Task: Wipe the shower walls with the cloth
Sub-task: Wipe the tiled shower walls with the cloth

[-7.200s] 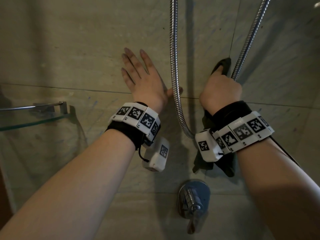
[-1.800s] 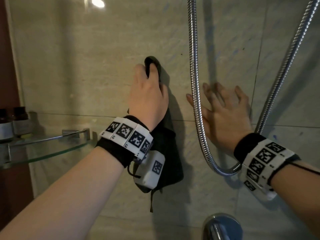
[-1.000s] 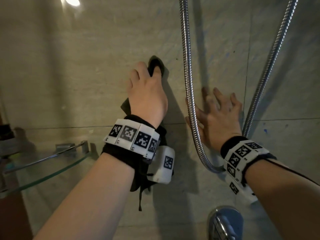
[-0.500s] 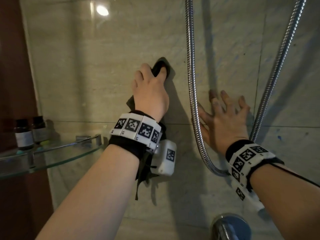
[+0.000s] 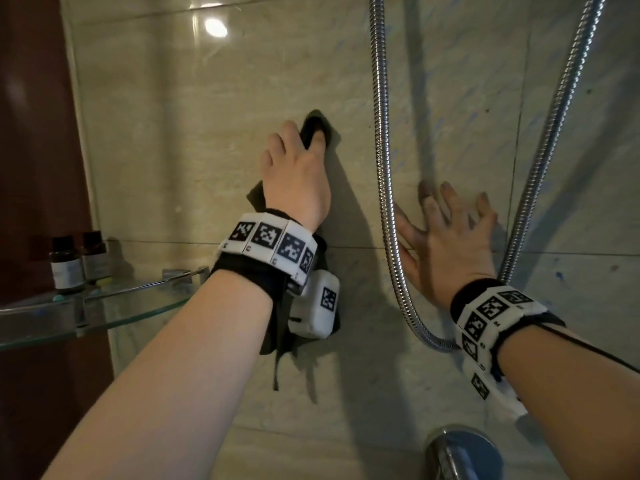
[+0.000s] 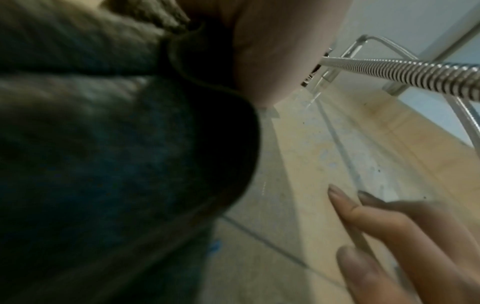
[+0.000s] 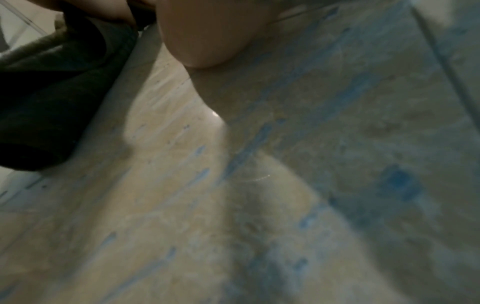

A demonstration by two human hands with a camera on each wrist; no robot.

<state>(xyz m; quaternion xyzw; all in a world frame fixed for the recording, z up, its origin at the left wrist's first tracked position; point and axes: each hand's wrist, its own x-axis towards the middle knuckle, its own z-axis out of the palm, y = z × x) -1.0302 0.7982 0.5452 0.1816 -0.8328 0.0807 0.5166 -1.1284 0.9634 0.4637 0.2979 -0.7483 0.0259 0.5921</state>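
My left hand (image 5: 294, 171) grips a dark cloth (image 5: 316, 122) and presses it to the beige tiled shower wall (image 5: 180, 143), left of the hose. The rest of the cloth hangs below my wrist (image 5: 277, 336). In the left wrist view the cloth (image 6: 103, 154) fills the left side. My right hand (image 5: 446, 237) lies flat on the wall with fingers spread, inside the hose loop, holding nothing. Its fingers (image 6: 389, 236) show at the lower right of the left wrist view. The right wrist view shows blue-streaked tile (image 7: 259, 185).
A chrome shower hose (image 5: 382, 168) hangs in a loop between my hands and rises again at the right (image 5: 554, 133). A glass corner shelf (image 5: 114, 311) at the left carries two small bottles (image 5: 65, 265). A chrome tap handle (image 5: 460, 455) juts out below.
Since the earliest frame the cloth has passed from my right hand to my left. Over the last second the left hand has kept the cloth on the same patch, and the right hand has stayed flat.
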